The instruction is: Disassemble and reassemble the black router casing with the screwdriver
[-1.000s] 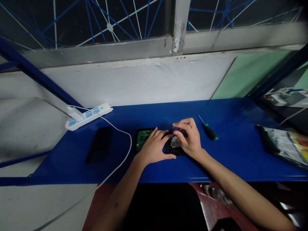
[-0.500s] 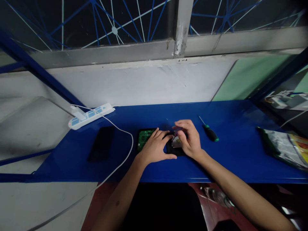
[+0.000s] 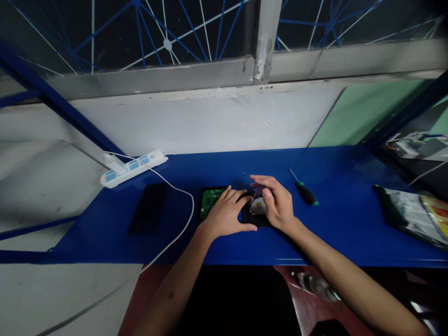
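Note:
My left hand (image 3: 227, 212) lies flat with its fingers spread across an opened electronic device, bridging its two halves. Left of the fingers, a green circuit board (image 3: 209, 198) shows in a dark shell. A black housing (image 3: 249, 217) with a silver plate (image 3: 258, 206) sits between my hands; the plate bears a small yellowish patch. My right hand (image 3: 278, 203) is closed round a small purple-handled screwdriver (image 3: 258, 190), whose thin shaft slants down to the upper left edge of the silver plate. My left fingertips partly hide this edge, so the exact contact cannot be made out.
A green-and-black screwdriver (image 3: 306, 192) lies to the right on the blue table (image 3: 336, 228). Left are a dark flat phone-like slab (image 3: 147, 208), a white cable (image 3: 192, 205) and a power strip (image 3: 135, 169). A shiny packet (image 3: 416, 214) rests at the far right.
My right hand has turned slightly, its fingers shifting a little left, so more of the silver plate and purple handle shows. My left hand stays in place.

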A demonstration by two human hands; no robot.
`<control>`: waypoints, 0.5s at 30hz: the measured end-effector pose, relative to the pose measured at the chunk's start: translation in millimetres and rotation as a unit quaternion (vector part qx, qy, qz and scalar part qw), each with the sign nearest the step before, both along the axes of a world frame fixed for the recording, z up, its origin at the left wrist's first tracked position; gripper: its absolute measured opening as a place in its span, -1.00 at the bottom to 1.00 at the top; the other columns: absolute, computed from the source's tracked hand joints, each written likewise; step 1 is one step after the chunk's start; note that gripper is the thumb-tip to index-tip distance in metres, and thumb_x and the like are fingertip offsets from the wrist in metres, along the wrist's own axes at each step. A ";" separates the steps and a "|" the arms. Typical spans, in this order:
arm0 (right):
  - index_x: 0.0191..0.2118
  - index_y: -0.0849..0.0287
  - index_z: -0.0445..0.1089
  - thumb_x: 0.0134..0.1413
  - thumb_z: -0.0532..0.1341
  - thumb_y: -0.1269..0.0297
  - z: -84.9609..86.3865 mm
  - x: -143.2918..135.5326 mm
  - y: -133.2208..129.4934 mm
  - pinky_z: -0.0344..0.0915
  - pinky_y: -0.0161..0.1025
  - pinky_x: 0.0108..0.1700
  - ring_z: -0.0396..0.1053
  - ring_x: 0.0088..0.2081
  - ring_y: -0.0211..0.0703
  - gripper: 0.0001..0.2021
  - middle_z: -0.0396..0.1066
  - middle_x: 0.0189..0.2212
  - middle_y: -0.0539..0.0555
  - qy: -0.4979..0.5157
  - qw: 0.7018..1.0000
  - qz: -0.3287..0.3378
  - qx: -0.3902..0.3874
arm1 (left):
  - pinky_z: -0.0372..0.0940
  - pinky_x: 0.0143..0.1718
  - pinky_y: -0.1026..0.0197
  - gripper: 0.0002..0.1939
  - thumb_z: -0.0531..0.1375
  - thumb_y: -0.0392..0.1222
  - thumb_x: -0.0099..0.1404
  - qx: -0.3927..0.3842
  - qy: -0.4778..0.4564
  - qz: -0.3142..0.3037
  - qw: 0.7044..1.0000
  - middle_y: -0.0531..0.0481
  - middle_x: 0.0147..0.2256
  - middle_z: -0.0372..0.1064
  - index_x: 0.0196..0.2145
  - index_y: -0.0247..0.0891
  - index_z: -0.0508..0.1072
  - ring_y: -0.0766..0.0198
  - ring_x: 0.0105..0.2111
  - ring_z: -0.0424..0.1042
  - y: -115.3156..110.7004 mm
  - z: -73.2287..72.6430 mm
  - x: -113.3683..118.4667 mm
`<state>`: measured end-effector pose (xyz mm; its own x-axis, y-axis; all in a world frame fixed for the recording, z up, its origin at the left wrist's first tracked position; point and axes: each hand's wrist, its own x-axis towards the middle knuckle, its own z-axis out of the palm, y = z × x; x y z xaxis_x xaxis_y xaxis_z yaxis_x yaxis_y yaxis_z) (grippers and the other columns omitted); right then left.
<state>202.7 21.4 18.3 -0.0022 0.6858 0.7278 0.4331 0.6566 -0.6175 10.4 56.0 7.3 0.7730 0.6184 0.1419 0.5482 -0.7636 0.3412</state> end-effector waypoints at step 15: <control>0.17 0.03 0.26 0.41 0.01 0.36 -1.4 -1.8 -0.3 0.52 -0.12 -0.17 0.56 -0.17 -0.14 -0.70 0.51 0.00 0.15 0.018 0.999 -0.008 -0.032 | -0.18 0.42 -0.19 -0.11 0.32 0.38 0.14 0.010 -0.003 -0.001 1.000 -0.13 0.28 0.22 0.27 -0.10 0.23 -0.08 0.31 0.15 -0.1 -0.4 -0.4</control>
